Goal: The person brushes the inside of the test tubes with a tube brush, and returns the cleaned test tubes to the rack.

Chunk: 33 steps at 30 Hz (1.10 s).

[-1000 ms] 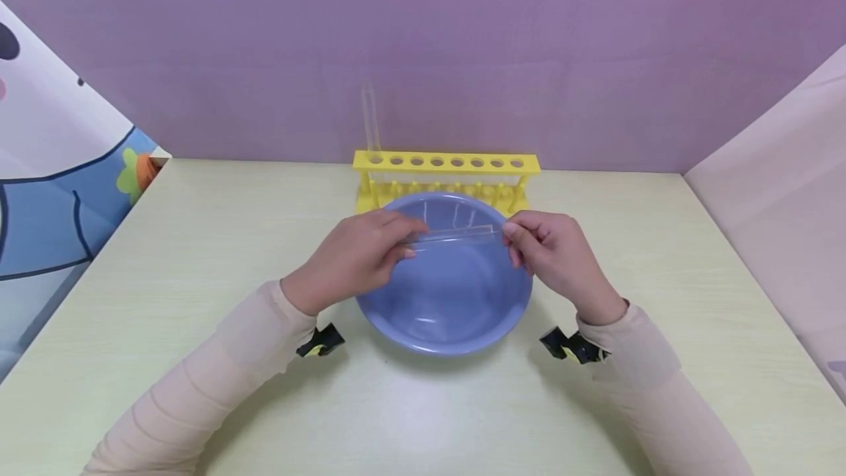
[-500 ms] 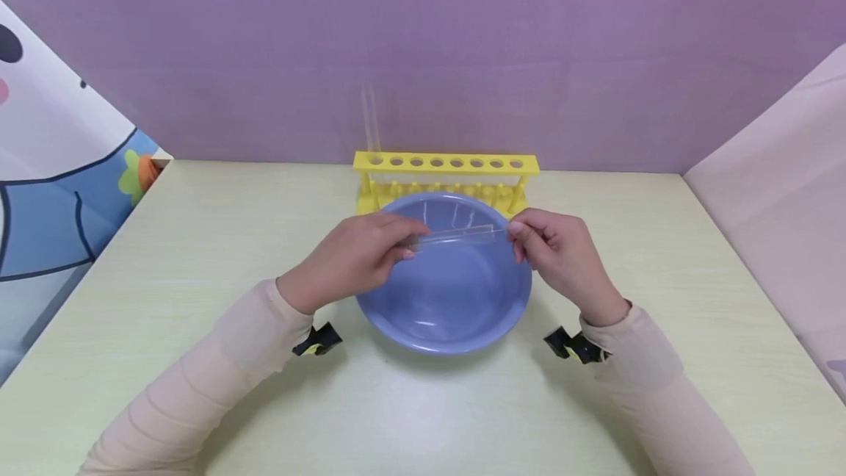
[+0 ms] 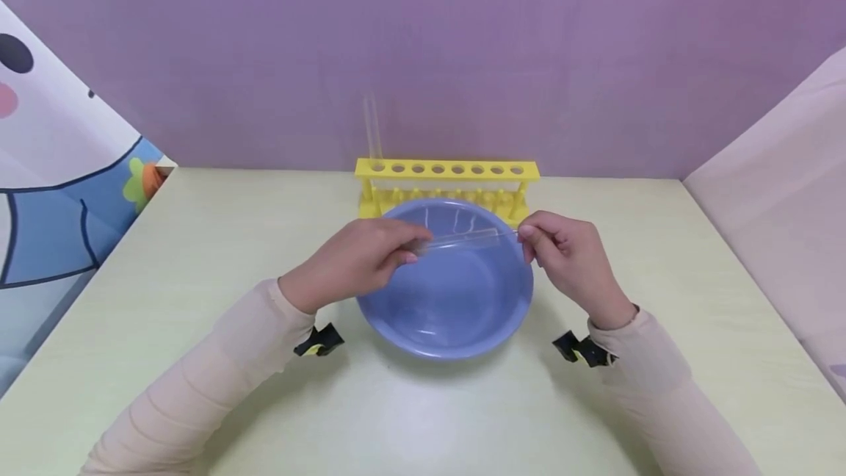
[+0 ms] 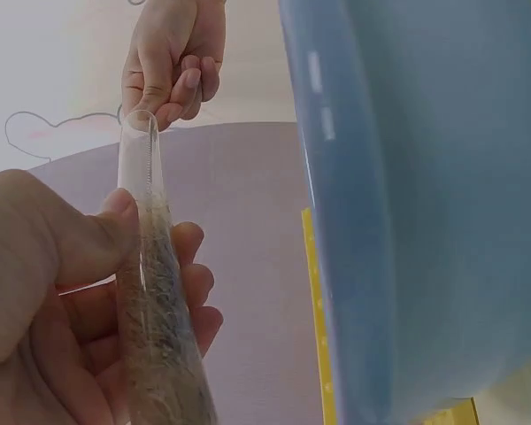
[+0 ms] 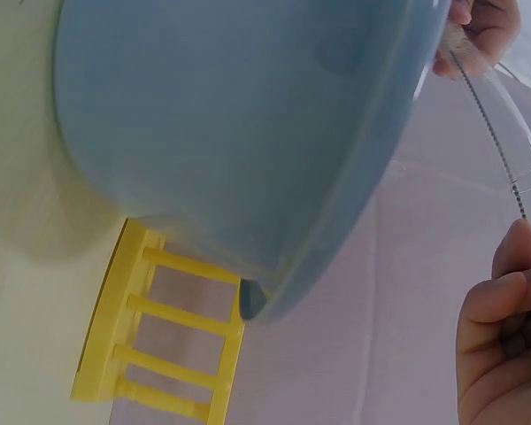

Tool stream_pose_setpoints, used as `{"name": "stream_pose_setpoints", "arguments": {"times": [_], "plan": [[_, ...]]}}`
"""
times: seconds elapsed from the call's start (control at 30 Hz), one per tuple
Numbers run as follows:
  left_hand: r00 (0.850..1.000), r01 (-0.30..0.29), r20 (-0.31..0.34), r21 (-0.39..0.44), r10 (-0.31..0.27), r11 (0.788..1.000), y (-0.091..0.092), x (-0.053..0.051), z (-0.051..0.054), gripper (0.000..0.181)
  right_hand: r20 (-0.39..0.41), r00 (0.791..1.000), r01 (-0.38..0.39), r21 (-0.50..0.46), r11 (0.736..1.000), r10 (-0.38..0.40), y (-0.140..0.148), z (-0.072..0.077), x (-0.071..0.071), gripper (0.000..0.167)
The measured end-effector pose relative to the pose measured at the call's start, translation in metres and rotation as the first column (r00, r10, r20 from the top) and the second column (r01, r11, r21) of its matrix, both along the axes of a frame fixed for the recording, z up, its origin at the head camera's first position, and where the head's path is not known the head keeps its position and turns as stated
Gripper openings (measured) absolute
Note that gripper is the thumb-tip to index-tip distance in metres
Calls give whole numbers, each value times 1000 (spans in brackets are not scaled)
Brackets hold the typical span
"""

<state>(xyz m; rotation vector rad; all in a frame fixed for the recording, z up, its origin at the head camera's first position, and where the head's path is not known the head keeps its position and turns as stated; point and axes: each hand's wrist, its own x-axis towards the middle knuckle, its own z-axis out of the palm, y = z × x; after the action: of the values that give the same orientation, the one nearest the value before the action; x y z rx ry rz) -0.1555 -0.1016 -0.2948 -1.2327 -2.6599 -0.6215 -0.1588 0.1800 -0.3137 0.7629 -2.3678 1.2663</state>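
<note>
Jutting from left grip (image 3: 357, 257), test tube (image 4: 159, 292)

The left hand (image 3: 360, 257) partly hides the tube (image 3: 463, 239)

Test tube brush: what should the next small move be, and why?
Probably a small outward pull by the right hand: it pinches the twisted-wire handle outside the test tube, the bristles sit inside, and the left hand grips the tube over the basin.
</note>
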Motion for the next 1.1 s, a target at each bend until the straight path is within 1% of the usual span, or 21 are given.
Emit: {"name": "stream_pose_setpoints", "arguments": {"times": [0.13,0.23,0.33,0.53,0.9,1.1], "plan": [[1000,4,30,-15,-4,1000,0,-1,3,24,-42,999,-3,-5,1000,2,3,1,-1,18],[998,6,64,-15,-5,1000,0,-2,6,24,-76,997,0,-17,1000,-1,4,2,-2,19],[996,6,86,-6,-6,1000,0,-2,9,24,-104,995,8,-24,1000,-10,6,4,-2,20],[993,23,119,11,-24,1000,-1,-2,9,26,-171,985,5,-37,999,-12,8,2,0,22],[988,40,152,8,-40,999,0,-5,8,27,-202,979,-3,-63,998,-9,17,-3,-1,22],[982,32,184,7,-33,999,-3,-6,7,28,-202,979,-18,-75,997,2,19,-8,-4,21]]}}
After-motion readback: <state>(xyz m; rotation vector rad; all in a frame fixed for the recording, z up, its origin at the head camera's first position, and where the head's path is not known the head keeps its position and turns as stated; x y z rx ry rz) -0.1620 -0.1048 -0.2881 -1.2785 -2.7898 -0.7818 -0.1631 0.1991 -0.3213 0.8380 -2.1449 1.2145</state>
